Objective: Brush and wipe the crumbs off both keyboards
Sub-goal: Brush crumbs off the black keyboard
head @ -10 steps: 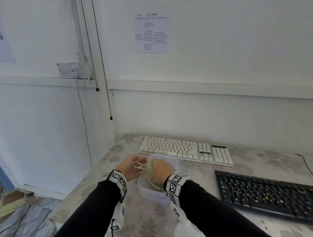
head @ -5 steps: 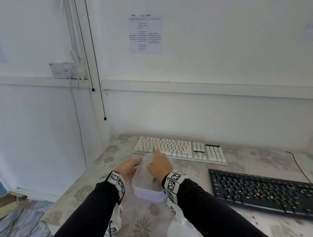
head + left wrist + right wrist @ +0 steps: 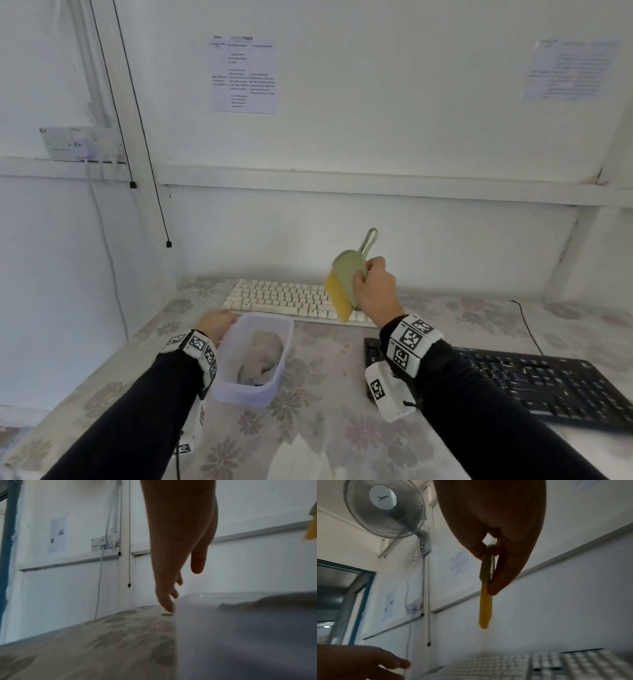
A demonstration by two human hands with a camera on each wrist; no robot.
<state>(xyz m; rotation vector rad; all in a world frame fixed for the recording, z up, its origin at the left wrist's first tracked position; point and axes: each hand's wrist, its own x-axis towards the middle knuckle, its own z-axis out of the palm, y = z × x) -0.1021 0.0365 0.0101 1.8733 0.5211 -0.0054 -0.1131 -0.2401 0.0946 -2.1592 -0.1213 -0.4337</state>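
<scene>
My right hand [image 3: 371,286] grips a small green brush [image 3: 347,270] with yellow bristles, held in the air above the right part of the white keyboard [image 3: 274,298]. The right wrist view shows the brush [image 3: 485,588] pinched between thumb and fingers, bristles pointing down. A black keyboard [image 3: 534,383] lies at the right, partly behind my right forearm. My left hand [image 3: 215,325] rests with relaxed fingers [image 3: 164,601] against the far left side of a clear plastic tub [image 3: 253,394] that holds a grey cloth [image 3: 262,356].
The table [image 3: 325,428] has a floral cover and stands against a white wall. Its left edge drops off beside my left arm. A black cable [image 3: 527,325] runs behind the black keyboard. A wall fan [image 3: 385,508] hangs high up.
My right hand has lifted the brush out of the tub and carried it up and right, over the white keyboard. My left hand stays at the tub's side.
</scene>
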